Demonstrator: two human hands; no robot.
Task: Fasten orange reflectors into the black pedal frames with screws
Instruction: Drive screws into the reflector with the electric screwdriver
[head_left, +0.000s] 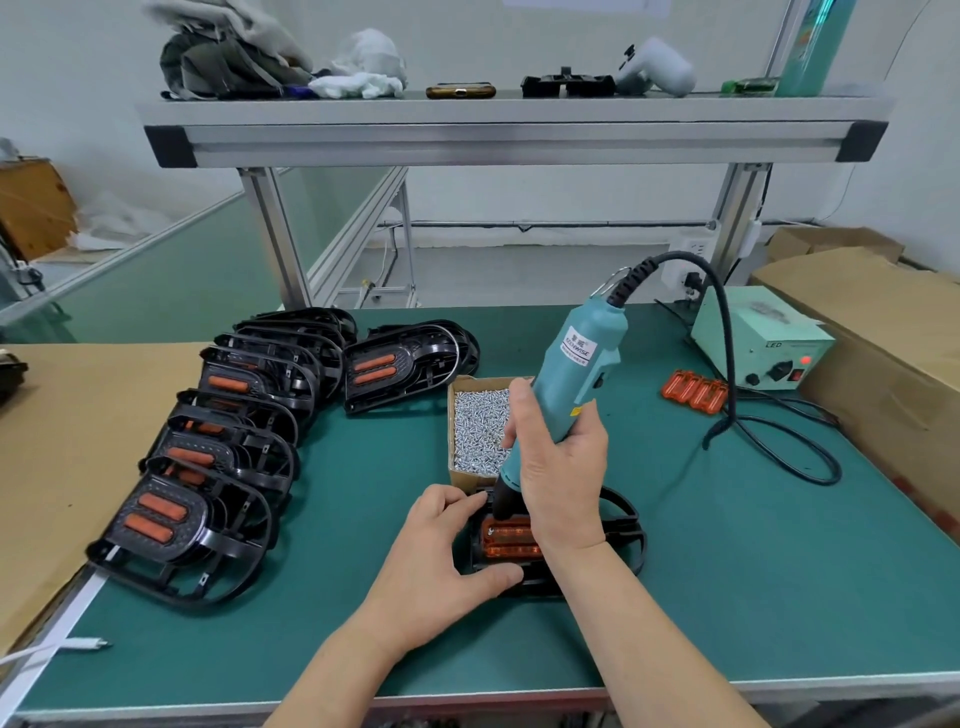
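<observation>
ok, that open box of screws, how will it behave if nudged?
Probably heavy for its size: the screw box looks nearly full of metal screws. Cardboard walls look thin, likely flexing if pinched. Open top: tipping would probably spill.

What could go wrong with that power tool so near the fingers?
The left hand grips the pedal frame right beside the electric screwdriver tip, so a slip could jab a finger or scratch the orange reflector. The right hand works in front of the open screw box and might knock it.

Bright, even overhead light, soft shadows under the hands, faint sheen on the green bench mat (727, 571), edges bowed, slightly soft overall
</observation>
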